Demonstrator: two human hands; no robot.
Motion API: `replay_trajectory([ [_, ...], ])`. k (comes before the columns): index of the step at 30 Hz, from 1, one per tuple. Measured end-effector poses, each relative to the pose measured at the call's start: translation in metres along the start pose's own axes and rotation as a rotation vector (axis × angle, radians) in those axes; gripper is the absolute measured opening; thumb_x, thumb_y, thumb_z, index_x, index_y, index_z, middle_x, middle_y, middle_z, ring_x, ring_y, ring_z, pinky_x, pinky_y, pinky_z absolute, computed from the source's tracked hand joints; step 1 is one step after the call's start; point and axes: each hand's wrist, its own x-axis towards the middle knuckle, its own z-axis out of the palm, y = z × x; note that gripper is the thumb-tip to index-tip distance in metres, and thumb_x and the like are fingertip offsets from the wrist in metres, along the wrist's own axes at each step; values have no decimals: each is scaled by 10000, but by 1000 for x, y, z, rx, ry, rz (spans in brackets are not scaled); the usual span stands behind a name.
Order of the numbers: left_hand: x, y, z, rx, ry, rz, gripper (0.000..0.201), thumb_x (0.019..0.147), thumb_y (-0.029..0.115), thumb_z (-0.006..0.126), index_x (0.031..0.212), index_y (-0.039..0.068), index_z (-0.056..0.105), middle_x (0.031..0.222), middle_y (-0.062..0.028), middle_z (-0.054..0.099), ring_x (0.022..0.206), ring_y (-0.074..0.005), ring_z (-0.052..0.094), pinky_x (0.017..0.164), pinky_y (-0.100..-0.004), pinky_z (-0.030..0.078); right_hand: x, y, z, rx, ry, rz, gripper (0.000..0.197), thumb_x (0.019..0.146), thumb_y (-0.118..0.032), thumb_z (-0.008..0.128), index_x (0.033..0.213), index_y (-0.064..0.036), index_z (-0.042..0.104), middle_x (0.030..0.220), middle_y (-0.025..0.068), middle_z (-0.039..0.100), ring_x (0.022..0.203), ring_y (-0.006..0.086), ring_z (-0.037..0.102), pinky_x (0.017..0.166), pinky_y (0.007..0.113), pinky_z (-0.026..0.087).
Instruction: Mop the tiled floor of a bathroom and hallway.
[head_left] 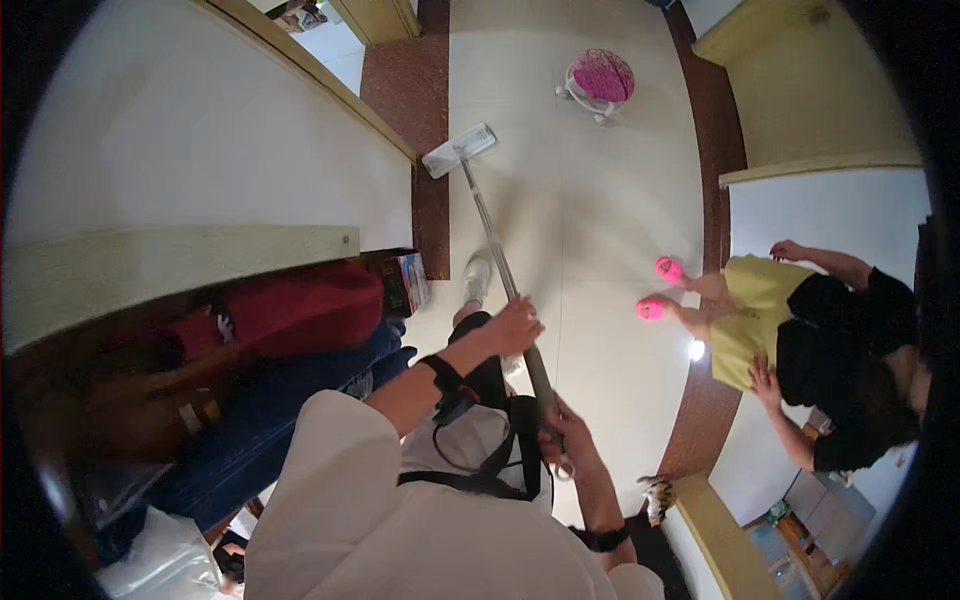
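A flat mop [487, 213] slants away from me across the pale tiled floor. Its white rectangular head [460, 150] lies flat by the dark brown floor border at the left. Partway down the pole, my left hand [515, 327] is closed around it. My right hand [568, 432] grips the thicker grey handle near its ring-tipped end, close to my body. Black straps circle both my wrists.
A stool with a pink seat [603, 76] stands ahead on the floor. At the right is another person in yellow shorts [752, 310] and pink slippers [669, 270]. Clothes [300, 315] and books [413, 283] crowd the left side. A cat [656, 498] is near the right doorway.
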Motion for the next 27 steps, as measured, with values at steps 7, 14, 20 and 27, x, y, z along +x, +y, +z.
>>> replay_trajectory([
  [7, 41, -59, -30, 66, 122, -82, 212, 768, 211, 484, 886, 96, 618, 925, -106, 596, 1079, -331, 445, 978, -473, 270, 25, -140, 60, 81, 56, 337, 472, 885, -249, 453, 1317, -266, 264, 589, 40, 395, 375, 82, 310, 322, 193, 265],
  [14, 88, -212, -129, 86, 99, -308, 230, 789, 215, 463, 910, 115, 631, 925, -108, 604, 1077, -323, 450, 990, -459, 261, 160, -262, 144, 50, 6, 339, 481, 885, -268, 453, 1322, -273, 253, 591, 28, 393, 386, 70, 315, 329, 189, 281],
  [20, 112, -138, -159, 18, -200, -261, 253, 805, 262, 433, 874, 146, 647, 868, -80, 616, 992, -274, 509, 973, -469, 262, 110, -264, 86, -199, 63, 344, 463, 885, -267, 442, 1317, -273, 274, 534, 17, 414, 348, 93, 354, 301, 211, 302],
  [27, 106, 6, -142, -438, -7, -252, 330, 859, 295, 366, 1011, 118, 599, 1032, -247, 501, 1101, -389, 387, 999, -565, 149, -39, -292, 32, -114, 122, 485, 517, 871, -221, 493, 1339, -225, 275, 555, 8, 418, 363, 69, 340, 328, 196, 288],
])
